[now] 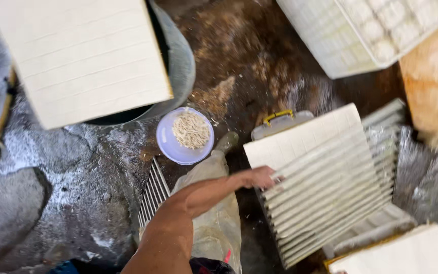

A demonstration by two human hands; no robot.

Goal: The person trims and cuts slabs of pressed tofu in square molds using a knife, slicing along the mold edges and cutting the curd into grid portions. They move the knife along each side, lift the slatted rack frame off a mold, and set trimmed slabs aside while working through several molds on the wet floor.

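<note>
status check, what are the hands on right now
Right hand flat on top white slatted tray of the stack. Left hand out of view. Lavender bowl of pale sticks sits beside the stack, apart from it.

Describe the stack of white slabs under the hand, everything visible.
The stack is a tilted, fanned pile of thin white rectangular slabs, edges stepped like louvres. The top slab is scored into a grid of small squares; the material looks soft and pale, though what it is cannot be told. It rests on a white slatted rack over the wet dark floor. One hand touches its left edge.
</note>
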